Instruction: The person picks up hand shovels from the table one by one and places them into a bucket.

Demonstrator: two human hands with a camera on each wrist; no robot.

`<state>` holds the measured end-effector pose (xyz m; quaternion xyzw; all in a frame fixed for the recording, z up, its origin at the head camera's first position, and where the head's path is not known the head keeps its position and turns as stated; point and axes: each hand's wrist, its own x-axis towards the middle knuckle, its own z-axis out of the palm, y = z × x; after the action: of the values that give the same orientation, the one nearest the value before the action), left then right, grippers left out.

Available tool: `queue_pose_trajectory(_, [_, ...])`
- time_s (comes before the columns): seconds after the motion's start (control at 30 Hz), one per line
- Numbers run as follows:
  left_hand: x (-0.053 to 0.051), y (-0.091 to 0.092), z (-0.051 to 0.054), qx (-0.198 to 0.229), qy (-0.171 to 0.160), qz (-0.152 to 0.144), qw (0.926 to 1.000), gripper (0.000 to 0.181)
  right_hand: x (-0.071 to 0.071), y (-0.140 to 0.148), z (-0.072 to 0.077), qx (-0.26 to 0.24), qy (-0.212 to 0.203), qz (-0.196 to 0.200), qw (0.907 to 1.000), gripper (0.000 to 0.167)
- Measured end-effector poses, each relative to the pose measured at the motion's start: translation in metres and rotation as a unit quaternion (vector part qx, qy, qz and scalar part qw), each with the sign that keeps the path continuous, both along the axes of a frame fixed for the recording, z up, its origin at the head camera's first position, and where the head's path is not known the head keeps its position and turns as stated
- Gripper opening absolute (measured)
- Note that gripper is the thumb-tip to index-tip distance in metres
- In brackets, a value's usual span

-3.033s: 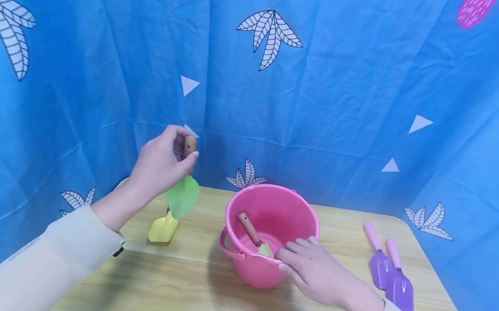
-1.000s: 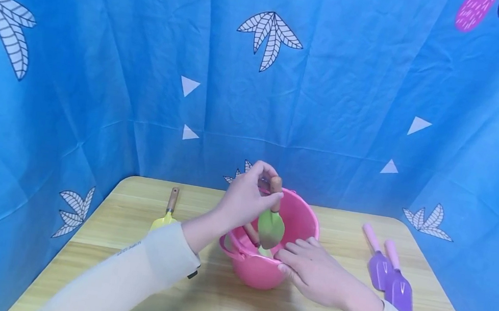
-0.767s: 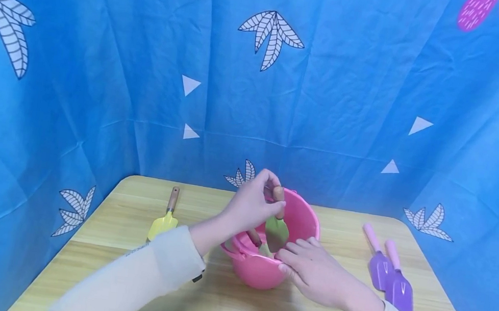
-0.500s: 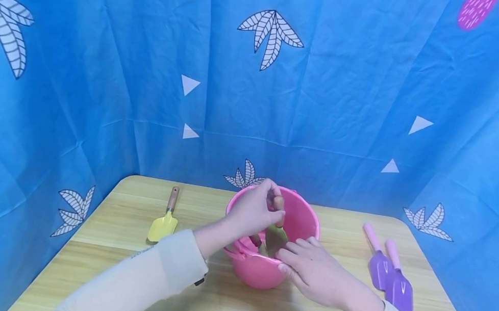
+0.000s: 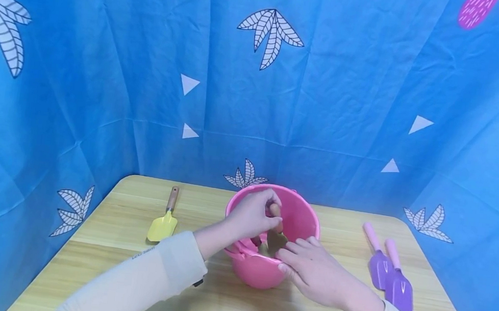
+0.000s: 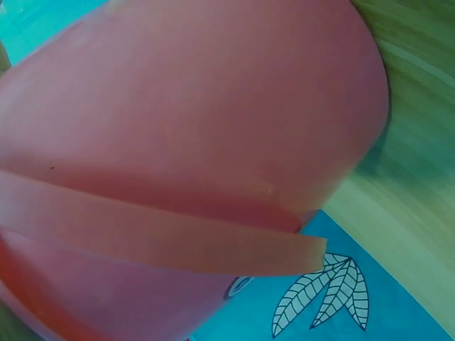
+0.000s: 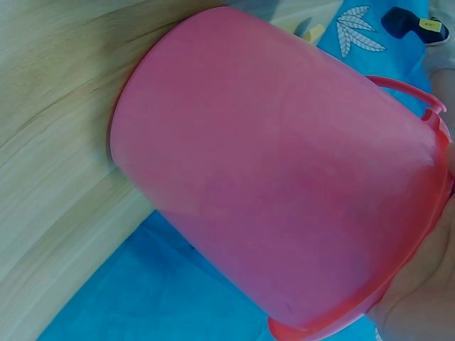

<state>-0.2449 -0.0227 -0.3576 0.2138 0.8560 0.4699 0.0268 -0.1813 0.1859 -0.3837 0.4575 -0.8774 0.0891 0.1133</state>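
Note:
A pink bucket (image 5: 259,274) stands on the table, and its outer wall fills most of both wrist views. My left hand (image 5: 253,216) reaches inside the bucket and holds a green trowel (image 5: 274,243) by its wooden handle, blade pointing down. Beside that blade, a second wooden-handled trowel (image 5: 257,240) leans in the bucket, mostly hidden by my left hand. My right hand (image 5: 310,267) grips the near right rim, fingers over the edge and thumb outside. In the right wrist view, part of the right hand (image 7: 419,284) shows at the rim.
Left of the bucket lies a yellow shovel (image 5: 163,226) with a wooden handle. Two purple shovels (image 5: 380,268) with pink handles overlap on the right of the wooden table (image 5: 97,230). A blue patterned curtain (image 5: 347,110) surrounds the back and sides. The bucket's handle (image 7: 409,91) hangs at its side.
My left hand has carried the green trowel from above the yellow shovel rightward over the bucket, then lowered it inside. My right hand has stayed on the rim.

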Motion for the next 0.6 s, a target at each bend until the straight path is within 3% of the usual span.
queue_pose_trajectory(0.37, [0.0009,0.0013,-0.0020,-0.084,-0.024,-0.005,0.9962,0.026,0.0007,-0.0011,-0.0008,-0.003,0.002,0.001,1.0000,0.006])
queue_pose_trajectory(0.6, [-0.0009,0.0025,-0.0048,-0.105,-0.043,-0.011,0.9935,0.017,0.0007,-0.0012,-0.0004,0.002,-0.006,-0.005,1.0000,0.005])
